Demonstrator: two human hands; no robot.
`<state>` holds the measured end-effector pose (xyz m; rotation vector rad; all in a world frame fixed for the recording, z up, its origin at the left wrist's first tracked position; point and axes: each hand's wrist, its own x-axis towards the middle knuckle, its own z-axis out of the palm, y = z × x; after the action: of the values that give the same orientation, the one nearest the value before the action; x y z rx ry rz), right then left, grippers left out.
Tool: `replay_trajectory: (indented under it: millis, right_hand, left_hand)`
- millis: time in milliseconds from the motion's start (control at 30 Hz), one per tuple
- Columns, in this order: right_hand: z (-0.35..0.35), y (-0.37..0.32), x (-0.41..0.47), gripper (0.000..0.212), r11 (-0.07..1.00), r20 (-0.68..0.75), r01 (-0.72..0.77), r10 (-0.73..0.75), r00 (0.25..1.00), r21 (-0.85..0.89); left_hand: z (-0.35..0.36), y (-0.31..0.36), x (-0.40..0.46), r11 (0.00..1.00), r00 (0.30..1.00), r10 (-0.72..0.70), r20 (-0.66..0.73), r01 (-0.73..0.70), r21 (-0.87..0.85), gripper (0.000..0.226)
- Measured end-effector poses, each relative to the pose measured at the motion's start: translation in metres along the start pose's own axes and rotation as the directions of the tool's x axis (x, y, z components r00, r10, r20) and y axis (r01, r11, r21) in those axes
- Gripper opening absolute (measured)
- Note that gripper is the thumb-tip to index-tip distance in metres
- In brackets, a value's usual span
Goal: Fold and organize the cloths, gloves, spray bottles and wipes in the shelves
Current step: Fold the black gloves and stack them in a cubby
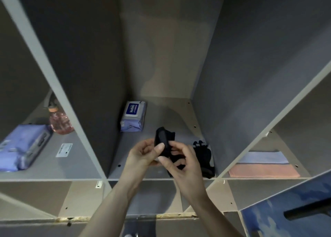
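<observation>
While both hands worked at the front edge of the middle compartment, the left hand [143,153] and the right hand [180,158] together held a black glove [162,141] just above the shelf board [152,172], thumbs pressed on its near face and fingers curled behind it. That two-handed pinch looked like the way one flattens or doubles over a glove, so the step in hand was probably folding it before setting it down. Just right of the hands, a second black glove [204,156] lay flat on the same board, seemingly left there so the pair would end up together; its outline was dark and partly hidden by the right hand, so its exact lie was hard to read. Farther back on the left of that compartment, a pack of wipes [133,116] lay flat near the dividing wall, leaving the front free for the gloves. In the left compartment, another purple wipes pack [23,145] sat beside a pink spray bottle [60,121] standing upright behind it. In the right compartment, a folded blue cloth [263,158] lay behind a folded pink cloth [263,171], sorted by kind.
</observation>
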<state>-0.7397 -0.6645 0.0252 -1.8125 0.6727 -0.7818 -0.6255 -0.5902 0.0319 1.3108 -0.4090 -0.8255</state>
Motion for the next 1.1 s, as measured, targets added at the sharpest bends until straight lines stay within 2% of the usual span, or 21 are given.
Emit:
replay_trajectory:
  millis: [133, 267, 400, 467, 533, 600, 667, 733, 767, 800, 833, 900, 1000, 1100]
  right_hand:
    - [0.0, -0.028, -0.006, 0.043, 0.999, -0.065, 0.019, -0.016, 0.998, 0.037]
    - [-0.003, -0.052, -0.003, 0.042, 0.979, -0.066, -0.09, 0.103, 0.992, 0.184]
    - [-0.009, -0.065, 0.0, 0.011, 0.95, 0.054, -0.119, 0.108, 0.993, 0.29]
    - [-0.01, -0.069, -0.001, 0.004, 0.934, 0.09, -0.156, 0.134, 0.987, 0.321]
    - [-0.008, -0.07, -0.001, 0.008, 0.921, 0.089, -0.208, 0.19, 0.978, 0.328]
    - [-0.005, -0.07, -0.001, 0.014, 0.907, 0.082, -0.236, 0.221, 0.972, 0.348]
    - [0.002, -0.069, -0.002, 0.017, 0.855, 0.123, -0.296, 0.269, 0.955, 0.425]
    - [0.01, -0.066, -0.004, 0.016, 0.731, 0.218, -0.384, 0.317, 0.923, 0.564]
    - [0.015, -0.065, -0.005, 0.008, 0.654, 0.271, -0.427, 0.332, 0.904, 0.624]
    - [0.02, -0.065, -0.006, 0.009, 0.594, 0.308, -0.452, 0.334, 0.891, 0.665]
    - [0.025, -0.065, -0.007, 0.019, 0.56, 0.337, -0.468, 0.327, 0.883, 0.684]
    - [0.035, -0.068, -0.007, 0.029, 0.561, 0.352, -0.479, 0.326, 0.877, 0.675]
    - [0.049, -0.078, -0.005, 0.03, 0.636, 0.312, -0.454, 0.33, 0.891, 0.624]
    - [0.057, -0.089, -0.005, 0.021, 0.679, 0.265, -0.416, 0.321, 0.909, 0.606]
  left_hand:
    - [0.001, 0.024, -0.021, 0.999, 0.999, 0.038, 0.026, -0.037, -0.006, 0.041]
    - [0.008, 0.039, -0.03, 0.993, 0.993, 0.116, -0.003, -0.115, 0.014, 0.039]
    - [0.008, 0.047, -0.03, 0.987, 0.985, 0.153, -0.074, -0.149, 0.057, 0.024]
    - [0.005, 0.049, -0.031, 0.995, 0.993, 0.093, -0.078, -0.095, -0.033, 0.024]
    - [0.002, 0.052, -0.033, 0.978, 0.998, 0.002, -0.057, -0.014, -0.206, 0.022]
    - [-0.003, 0.055, -0.036, 0.902, 0.997, -0.083, -0.004, 0.074, -0.424, 0.019]
    - [-0.01, 0.061, -0.038, 0.806, 0.986, -0.149, 0.076, 0.166, -0.568, 0.025]
    - [-0.016, 0.067, -0.041, 0.775, 0.977, -0.18, 0.111, 0.21, -0.596, 0.031]
    - [-0.019, 0.07, -0.042, 0.771, 0.976, -0.187, 0.108, 0.214, -0.6, 0.032]
    - [-0.022, 0.071, -0.043, 0.764, 0.976, -0.195, 0.098, 0.214, -0.609, 0.034]
    - [-0.026, 0.073, -0.043, 0.755, 0.975, -0.204, 0.092, 0.216, -0.619, 0.035]
    - [-0.035, 0.077, -0.044, 0.73, 0.969, -0.218, 0.118, 0.242, -0.64, 0.036]
    - [-0.053, 0.084, -0.042, 0.703, 0.947, -0.241, 0.211, 0.32, -0.635, 0.035]
    - [-0.071, 0.093, -0.041, 0.765, 0.945, -0.213, 0.248, 0.319, -0.559, 0.056]
